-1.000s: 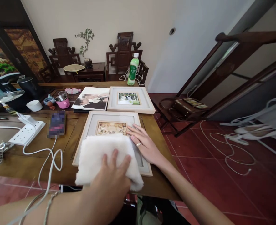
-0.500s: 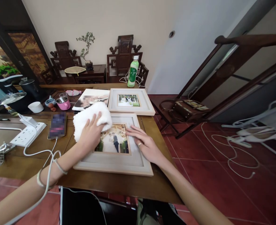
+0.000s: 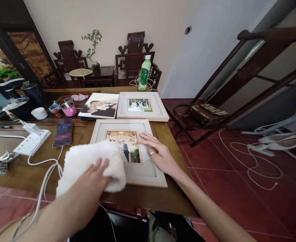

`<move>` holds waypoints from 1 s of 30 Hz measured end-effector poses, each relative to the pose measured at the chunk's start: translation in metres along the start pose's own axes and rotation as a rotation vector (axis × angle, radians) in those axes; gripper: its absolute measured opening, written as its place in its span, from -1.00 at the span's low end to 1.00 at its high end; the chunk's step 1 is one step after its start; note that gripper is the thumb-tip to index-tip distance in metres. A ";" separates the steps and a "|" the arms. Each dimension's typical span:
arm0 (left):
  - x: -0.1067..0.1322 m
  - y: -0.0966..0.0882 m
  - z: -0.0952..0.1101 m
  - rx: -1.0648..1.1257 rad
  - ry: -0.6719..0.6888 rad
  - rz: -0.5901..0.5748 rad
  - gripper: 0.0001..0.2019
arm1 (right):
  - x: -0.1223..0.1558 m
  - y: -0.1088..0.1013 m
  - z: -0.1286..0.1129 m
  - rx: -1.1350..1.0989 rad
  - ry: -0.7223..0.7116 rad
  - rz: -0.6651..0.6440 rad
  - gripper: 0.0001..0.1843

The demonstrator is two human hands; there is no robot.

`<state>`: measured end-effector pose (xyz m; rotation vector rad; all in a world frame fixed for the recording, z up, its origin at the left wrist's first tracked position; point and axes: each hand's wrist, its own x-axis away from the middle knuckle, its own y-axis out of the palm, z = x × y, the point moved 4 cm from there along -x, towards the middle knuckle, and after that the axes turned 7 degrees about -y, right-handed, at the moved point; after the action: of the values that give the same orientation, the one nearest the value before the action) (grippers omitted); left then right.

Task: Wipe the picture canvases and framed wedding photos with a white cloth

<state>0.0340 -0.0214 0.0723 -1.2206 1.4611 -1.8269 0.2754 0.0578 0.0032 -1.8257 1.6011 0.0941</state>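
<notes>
A light wooden picture frame (image 3: 150, 174) with a wide pale mat and a photo of a couple lies flat near the front edge of the table. My left hand (image 3: 96, 179) presses a fluffy white cloth (image 3: 87, 156) over the frame's lower left part, hiding that corner. My right hand (image 3: 160, 153), with a ring on one finger, rests with fingers stretched out on the frame's right side, its fingertips at the photo's edge. Just behind lies a second picture frame (image 3: 160, 111), beside a large photo print (image 3: 102, 104).
On the wooden table (image 3: 81, 129) stand a green bottle (image 3: 144, 74), a pink cup (image 3: 69, 109) and a white bowl (image 3: 39, 113). A phone (image 3: 62, 132) and a power strip (image 3: 32, 143) with white cables lie at left. A wooden chair (image 3: 203, 111) stands to the right.
My left hand has drawn the white cloth from the frame's upper left toward me, down to its lower left. My right hand has stayed on the frame's right side.
</notes>
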 end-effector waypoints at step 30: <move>-0.033 -0.030 -0.055 -0.333 0.006 0.479 -0.56 | 0.001 0.004 0.006 0.080 -0.017 0.000 -0.46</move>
<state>0.0064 0.0420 0.0884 -0.8971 1.9182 -1.3045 0.2745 0.0602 -0.0038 -1.7597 1.5708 0.0452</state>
